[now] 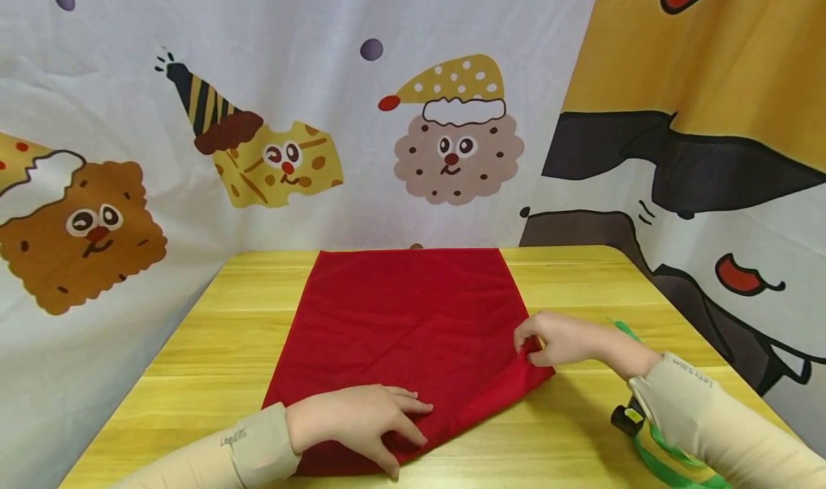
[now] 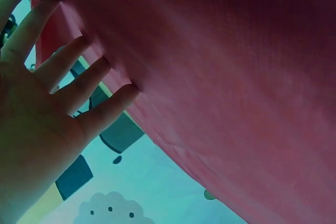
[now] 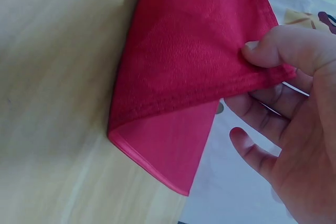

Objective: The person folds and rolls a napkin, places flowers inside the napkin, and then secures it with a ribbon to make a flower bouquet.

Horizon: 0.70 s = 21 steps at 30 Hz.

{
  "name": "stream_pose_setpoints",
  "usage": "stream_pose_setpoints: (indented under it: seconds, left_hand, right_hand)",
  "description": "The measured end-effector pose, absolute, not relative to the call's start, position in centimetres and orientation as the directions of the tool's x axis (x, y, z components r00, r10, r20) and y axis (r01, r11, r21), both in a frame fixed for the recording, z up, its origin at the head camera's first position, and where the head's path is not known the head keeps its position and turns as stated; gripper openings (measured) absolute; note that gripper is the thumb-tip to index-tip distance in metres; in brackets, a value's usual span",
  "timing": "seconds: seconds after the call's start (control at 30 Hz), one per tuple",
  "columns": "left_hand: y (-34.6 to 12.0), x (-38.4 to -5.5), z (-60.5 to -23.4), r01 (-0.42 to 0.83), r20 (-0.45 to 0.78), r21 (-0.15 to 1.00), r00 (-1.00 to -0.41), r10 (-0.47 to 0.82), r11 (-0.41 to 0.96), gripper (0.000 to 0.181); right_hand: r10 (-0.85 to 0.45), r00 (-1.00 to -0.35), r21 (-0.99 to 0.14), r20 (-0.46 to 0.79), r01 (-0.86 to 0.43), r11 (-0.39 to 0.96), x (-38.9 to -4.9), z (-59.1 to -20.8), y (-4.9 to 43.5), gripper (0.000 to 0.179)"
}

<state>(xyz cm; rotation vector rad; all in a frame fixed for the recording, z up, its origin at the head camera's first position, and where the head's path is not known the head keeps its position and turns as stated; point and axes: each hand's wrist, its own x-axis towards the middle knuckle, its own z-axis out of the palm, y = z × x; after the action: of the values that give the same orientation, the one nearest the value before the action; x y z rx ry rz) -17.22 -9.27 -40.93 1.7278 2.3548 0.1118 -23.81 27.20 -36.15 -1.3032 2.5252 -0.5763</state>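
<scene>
A red cloth [image 1: 413, 310] lies spread on the wooden table, its near right part lifted and folded over. My right hand [image 1: 556, 338] pinches a corner of the cloth [image 3: 184, 56] between thumb and fingers, above the cloth's right side. In the right wrist view the hem hangs in a fold below that grip. My left hand [image 1: 368, 421] rests on the near part of the cloth with fingers spread, close to the folded edge. The left wrist view shows its fingertips [image 2: 131, 90] against the cloth.
Right of the cloth, a green ribbon-like strap [image 1: 665, 460] and a small black object [image 1: 626, 419] lie on the table [image 1: 213, 345], partly behind the right sleeve. A curtain [image 1: 361, 116] printed with cartoon snacks hangs along the table's back and sides.
</scene>
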Motion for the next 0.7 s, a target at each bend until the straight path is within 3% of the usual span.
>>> stream_pose_setpoints:
  seconds: [0.53,0.7]
  left_hand:
    - [-8.9,-17.7,-41.0,0.913,-0.087,0.245,-0.313,0.946,0.325,0.015]
    - [-8.8,-17.9,-40.9,0.898,-0.091,0.276,-0.33,0.94,0.342,0.027]
  right_hand:
    - [-0.787,-0.617,-0.374,-0.016,-0.726,0.577,-26.4,-34.4,26.5,0.019]
    - [-0.791,-0.612,-0.385,0.004,-0.731,0.564,-27.0,-33.6,25.9,0.018]
